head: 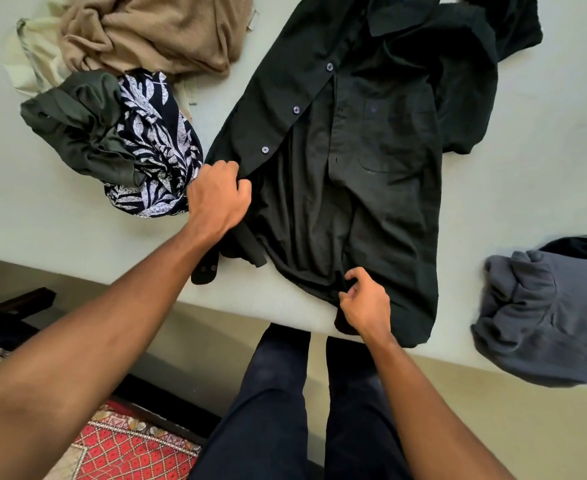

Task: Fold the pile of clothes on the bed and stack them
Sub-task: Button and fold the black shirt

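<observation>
Both hands (217, 195) (365, 303) on black shirt (371, 150)

The shirt (354, 168) runs off the top edge at 12 o'clock, its collar cut short. The left hand (217, 195) has the tips of its fingers (231, 169) buried in the shirt's fold. At 3 o'clock the right edge cuts a grey garment (545, 313). At 11 the top edge cuts the sweater (146, 32), and at 7 the bottom edge cuts the rug (129, 445).

black shirt (354, 161): matt cloth; tan sweater (153, 32): ribbed knit; rug (129, 448): woven
</observation>
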`<state>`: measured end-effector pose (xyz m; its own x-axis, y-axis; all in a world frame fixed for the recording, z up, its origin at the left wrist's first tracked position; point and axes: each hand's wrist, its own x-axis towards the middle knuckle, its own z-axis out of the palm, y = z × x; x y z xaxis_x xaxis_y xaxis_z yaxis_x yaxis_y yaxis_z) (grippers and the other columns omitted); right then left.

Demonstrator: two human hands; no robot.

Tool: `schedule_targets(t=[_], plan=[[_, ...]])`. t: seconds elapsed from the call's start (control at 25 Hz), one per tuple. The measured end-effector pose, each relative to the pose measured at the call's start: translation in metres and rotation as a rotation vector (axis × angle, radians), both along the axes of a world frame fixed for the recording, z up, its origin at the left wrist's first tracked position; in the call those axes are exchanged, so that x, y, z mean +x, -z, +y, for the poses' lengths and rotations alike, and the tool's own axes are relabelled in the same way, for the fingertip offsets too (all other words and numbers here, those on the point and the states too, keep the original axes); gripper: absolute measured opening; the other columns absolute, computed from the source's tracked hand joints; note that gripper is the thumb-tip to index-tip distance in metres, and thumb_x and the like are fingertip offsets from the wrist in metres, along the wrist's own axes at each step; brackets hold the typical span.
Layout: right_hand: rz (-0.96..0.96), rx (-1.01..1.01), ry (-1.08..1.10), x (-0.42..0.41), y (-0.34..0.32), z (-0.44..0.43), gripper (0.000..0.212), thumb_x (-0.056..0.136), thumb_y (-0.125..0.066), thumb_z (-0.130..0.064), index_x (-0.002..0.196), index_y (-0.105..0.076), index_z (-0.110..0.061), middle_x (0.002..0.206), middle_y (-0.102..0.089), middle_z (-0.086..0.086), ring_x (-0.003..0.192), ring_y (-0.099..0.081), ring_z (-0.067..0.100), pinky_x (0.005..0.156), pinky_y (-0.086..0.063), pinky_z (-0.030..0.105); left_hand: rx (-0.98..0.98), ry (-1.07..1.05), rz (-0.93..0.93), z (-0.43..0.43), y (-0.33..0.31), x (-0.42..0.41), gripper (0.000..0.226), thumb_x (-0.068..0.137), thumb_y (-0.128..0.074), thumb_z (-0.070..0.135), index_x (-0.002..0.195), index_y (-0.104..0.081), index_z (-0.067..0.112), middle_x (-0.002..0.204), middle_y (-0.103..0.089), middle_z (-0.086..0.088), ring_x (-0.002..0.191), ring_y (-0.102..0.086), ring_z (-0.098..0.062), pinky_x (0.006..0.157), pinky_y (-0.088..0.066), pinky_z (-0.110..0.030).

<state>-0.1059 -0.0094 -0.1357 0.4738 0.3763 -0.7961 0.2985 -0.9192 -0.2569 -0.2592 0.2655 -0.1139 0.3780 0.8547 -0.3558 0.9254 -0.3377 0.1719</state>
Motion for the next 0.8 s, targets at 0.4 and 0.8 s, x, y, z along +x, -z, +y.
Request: schedule_targets(t=[0.4, 0.8], plan=[[-0.068, -0.012, -0.026, -0.015, -0.013, -0.018, 0.009, 0.084, -0.059, -0.024, 0.092, -0.055, -0.026, 0.073, -0.061, -0.009, 0.077, -0.060, 0.023, 0.068, -0.040, 0.033, -0.667, 0.019, -0.149, -0.072, -0.033, 0.042, 0.025, 0.076, -0.066, 0.018, 0.088, -0.044, 0.018, 0.078, -0.058, 0.000, 0.078, -0.056, -0.030, 0.066, -0.044, -0.036], [0.339, 0.039, -0.011, -0.028, -0.013, -0.044, 0.017, 0.087, -0.066, -0.022, 0.098, -0.061, -0.034, 0.068, -0.063, -0.010, 0.070, -0.060, 0.005, 0.064, -0.040, 0.027, -0.560, 0.252, 0.251, -0.165, -0.002, 0.030, 0.043, 0.086, -0.061, 0.032, 0.126, -0.047, 0.024, 0.119, -0.063, -0.002, 0.105, -0.063, -0.031, 0.077, -0.047, -0.037]])
